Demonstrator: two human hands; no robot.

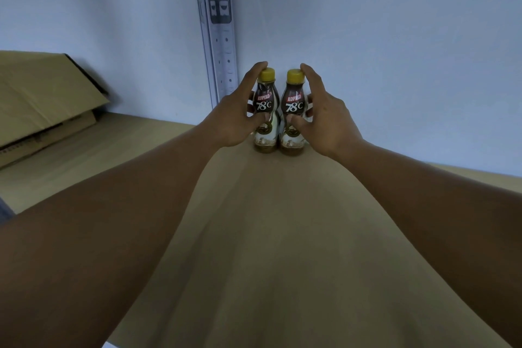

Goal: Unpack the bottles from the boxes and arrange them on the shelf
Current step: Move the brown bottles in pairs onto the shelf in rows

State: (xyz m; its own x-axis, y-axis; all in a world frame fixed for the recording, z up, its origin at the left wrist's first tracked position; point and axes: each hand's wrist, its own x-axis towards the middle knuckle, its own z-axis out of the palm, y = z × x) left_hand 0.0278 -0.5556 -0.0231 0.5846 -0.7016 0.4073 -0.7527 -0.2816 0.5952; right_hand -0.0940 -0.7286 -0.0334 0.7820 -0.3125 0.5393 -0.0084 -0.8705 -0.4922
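Note:
Two small coffee bottles with yellow caps and dark labels stand upright side by side at the back of the brown shelf board (271,234), close to the wall. My left hand (237,113) grips the left bottle (266,110), thumb across its front and fingers curled behind it, one fingertip by the cap. My right hand (324,116) grips the right bottle (293,110) the same way. Both bottle bases rest on the shelf and the two bottles touch each other.
A cardboard box (42,104) with a raised flap lies on the shelf at the far left. A slotted metal shelf upright (219,37) runs up the pale wall just behind the bottles. Shelf surface stretches to the right of the bottles and towards me.

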